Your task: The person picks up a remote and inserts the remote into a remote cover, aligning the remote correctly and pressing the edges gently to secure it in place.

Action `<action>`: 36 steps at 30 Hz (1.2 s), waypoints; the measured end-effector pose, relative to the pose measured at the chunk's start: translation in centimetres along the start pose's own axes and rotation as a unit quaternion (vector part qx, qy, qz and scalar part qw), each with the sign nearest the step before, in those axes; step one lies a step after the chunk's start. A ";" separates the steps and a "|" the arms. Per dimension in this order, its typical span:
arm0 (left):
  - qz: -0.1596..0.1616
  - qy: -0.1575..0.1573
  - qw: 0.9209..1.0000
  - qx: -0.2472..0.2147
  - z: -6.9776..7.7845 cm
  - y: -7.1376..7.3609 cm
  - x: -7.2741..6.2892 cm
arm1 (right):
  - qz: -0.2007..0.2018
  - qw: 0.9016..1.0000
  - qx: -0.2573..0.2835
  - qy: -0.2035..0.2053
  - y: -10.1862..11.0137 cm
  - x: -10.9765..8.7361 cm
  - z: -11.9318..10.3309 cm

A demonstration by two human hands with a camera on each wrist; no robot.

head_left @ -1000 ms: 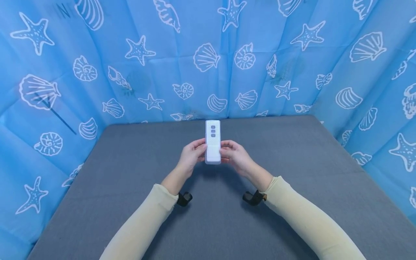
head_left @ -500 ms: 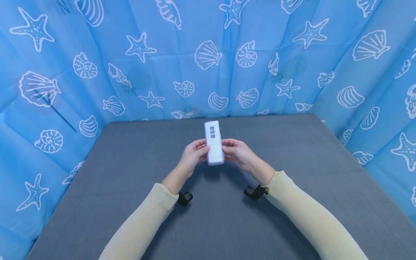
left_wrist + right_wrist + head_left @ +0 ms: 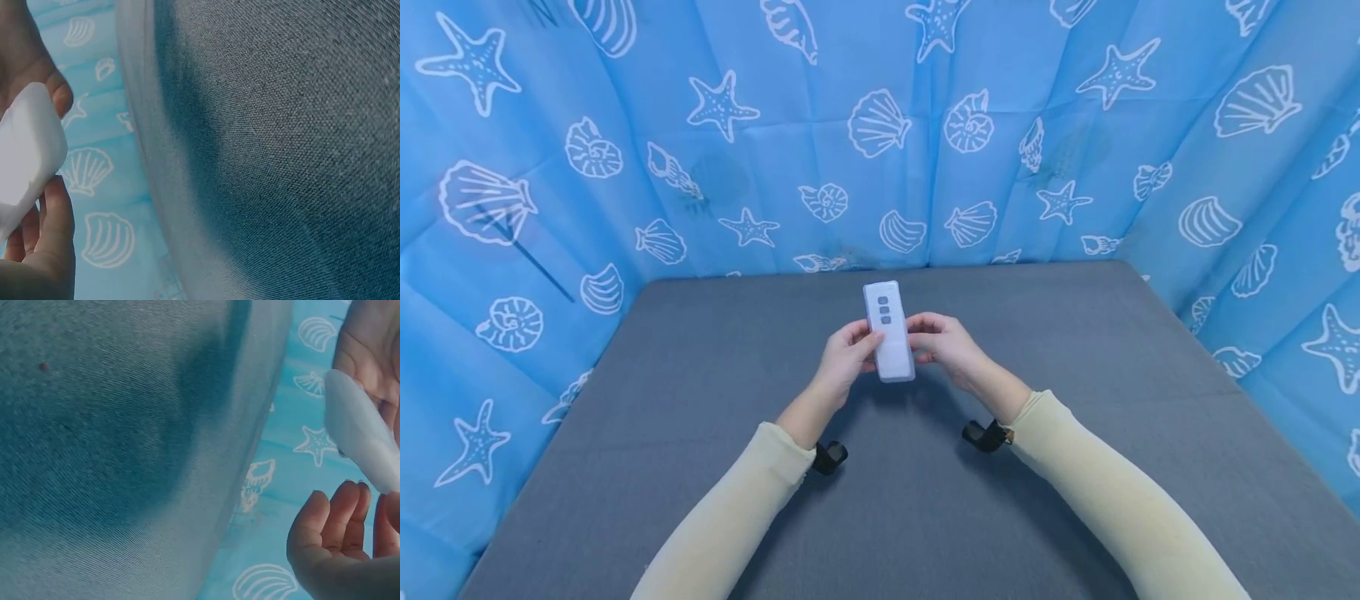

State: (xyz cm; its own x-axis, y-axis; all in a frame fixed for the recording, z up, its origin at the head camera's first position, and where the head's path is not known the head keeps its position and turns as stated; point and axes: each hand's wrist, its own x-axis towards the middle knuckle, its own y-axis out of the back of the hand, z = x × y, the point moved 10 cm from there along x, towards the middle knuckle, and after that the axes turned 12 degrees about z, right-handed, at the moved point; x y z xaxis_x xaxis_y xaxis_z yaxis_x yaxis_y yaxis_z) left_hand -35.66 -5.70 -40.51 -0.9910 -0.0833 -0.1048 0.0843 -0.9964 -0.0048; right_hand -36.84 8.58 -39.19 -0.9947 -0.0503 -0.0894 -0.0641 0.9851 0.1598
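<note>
A white oblong device (image 3: 891, 337) with three grey buttons near its far end is held over the grey table, tilted slightly left. My left hand (image 3: 844, 357) grips its left side, thumb on the buttoned face and fingers behind. My right hand (image 3: 951, 350) is at its right edge, fingers loosely bent, thumb and index tips touching or very close to that edge. In the right wrist view, the right fingers (image 3: 340, 519) stand slightly apart from the device (image 3: 359, 431). The left wrist view shows the left fingers (image 3: 56, 212) against the device's underside edge; its buttons are hidden there.
A grey cloth-covered table (image 3: 880, 517) spreads beneath the hands. A blue curtain (image 3: 805, 167) with white shells and starfish surrounds its back and sides. Black wrist mounts (image 3: 987, 435) sit below the cream sleeves (image 3: 1105, 483).
The device has turned so its buttoned end leans left, where it stood upright before. The right hand has risen slightly and its fingers have loosened from the edge. The left hand stays nearly in place.
</note>
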 end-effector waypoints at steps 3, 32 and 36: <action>0.008 0.001 1.000 0.001 0.0 0.1 0.0 | 0.010 1.000 0.008 -0.003 0.2 0.0 -0.4; -0.023 -0.015 0.997 0.069 -0.3 -0.7 -0.1 | 0.095 0.980 -0.056 0.168 2.5 0.6 -4.8; -0.023 -0.014 0.997 0.068 -0.3 -0.9 0.0 | 0.092 0.981 -0.060 0.159 2.4 0.8 -4.6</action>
State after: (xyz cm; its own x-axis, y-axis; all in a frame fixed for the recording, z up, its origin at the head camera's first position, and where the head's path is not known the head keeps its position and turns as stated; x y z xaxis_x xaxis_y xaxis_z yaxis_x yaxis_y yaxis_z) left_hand -35.68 -4.83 -40.81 -0.9961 -0.0365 -0.0805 0.0262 -0.9918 0.1254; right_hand -38.13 10.15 -34.35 -0.9638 0.0594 0.2599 0.1292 0.9568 0.2605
